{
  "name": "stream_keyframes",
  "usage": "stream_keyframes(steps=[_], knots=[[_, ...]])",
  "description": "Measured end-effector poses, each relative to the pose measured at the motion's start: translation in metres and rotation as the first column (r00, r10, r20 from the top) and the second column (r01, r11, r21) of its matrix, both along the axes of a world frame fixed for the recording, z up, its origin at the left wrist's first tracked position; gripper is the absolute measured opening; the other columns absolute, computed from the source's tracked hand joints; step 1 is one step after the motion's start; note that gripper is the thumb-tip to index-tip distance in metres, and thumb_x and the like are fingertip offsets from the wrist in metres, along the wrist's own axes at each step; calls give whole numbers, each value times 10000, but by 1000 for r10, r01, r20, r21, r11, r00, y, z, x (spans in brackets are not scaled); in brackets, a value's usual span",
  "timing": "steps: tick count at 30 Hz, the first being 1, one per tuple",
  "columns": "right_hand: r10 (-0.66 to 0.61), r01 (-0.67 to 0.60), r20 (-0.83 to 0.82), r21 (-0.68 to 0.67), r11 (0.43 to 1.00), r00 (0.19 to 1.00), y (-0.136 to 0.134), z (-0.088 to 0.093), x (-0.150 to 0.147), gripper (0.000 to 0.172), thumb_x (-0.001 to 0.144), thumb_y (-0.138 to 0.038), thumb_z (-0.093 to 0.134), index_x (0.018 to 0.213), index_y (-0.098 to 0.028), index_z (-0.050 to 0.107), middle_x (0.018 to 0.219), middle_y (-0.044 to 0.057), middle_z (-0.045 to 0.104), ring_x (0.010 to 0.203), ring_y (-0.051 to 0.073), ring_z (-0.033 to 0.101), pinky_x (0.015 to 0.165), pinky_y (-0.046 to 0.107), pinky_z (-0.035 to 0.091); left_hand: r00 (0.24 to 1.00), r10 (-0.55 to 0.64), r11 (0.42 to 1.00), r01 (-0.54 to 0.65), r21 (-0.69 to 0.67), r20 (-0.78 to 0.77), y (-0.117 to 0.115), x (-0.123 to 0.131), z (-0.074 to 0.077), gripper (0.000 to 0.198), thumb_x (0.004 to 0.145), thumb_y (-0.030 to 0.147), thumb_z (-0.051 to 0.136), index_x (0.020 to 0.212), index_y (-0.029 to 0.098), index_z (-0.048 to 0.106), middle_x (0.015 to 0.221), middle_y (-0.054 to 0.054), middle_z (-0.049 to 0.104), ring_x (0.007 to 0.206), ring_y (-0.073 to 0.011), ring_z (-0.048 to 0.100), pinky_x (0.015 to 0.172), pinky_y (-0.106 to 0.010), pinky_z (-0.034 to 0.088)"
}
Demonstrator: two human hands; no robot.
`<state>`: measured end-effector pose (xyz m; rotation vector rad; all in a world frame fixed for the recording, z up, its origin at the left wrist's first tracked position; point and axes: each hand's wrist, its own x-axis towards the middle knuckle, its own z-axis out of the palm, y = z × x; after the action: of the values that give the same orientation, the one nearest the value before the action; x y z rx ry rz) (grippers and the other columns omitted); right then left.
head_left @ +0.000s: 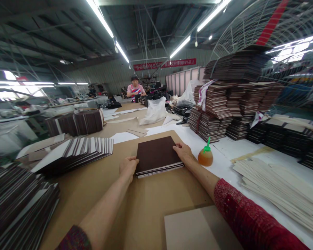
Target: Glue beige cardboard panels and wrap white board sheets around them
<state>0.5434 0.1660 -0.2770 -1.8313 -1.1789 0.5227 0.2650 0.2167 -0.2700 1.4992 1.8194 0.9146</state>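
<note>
A short stack of dark brown flat panels [156,152] with pale edges lies on the brown board in front of me. My left hand [128,167] grips the stack's left edge, its fingers curled with the thumb at the side. At the right edge, my right hand [183,152] holds the same stack, thumb near the top corner. The undersides of the fingers are partly hidden. Just right of my right hand stands a round squeeze bottle [205,158] of amber liquid with a green nozzle. Closer to me lies a beige flat panel [185,227], partly covered by my right sleeve.
Fanned panels [86,149] and a larger dark pile [18,201] lie at left. Tall bundles of brown panels [214,107] rise at back right. Pale strips [279,187] spread at right. Clear plastic [153,111] lies farther back, and another person [135,91] sits beyond it.
</note>
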Motion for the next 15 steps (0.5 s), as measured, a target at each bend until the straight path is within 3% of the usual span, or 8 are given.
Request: stream_keyframes(steps=[10,15], knots=[[-35,34,118,13,999,992,-3,5,-5,258,901,-372,590,1034,-159,646,961,48,652,853,181,614,811,371,485,1000,10,998,-11,-69,-11,-4,-1,3,343,877,393,599,1146,181,579,1170,-76,595,1033,-211,593,873,-424,512],[-126,115,202,67,991,971,-9,8,-7,329,866,-369,564,1109,-177,675,1164,117,595,1002,221,599,912,312,417,996,-51,998,54,-40,73,-13,7,8,377,882,397,589,1190,183,557,1220,-87,572,1071,-225,577,900,-450,500]])
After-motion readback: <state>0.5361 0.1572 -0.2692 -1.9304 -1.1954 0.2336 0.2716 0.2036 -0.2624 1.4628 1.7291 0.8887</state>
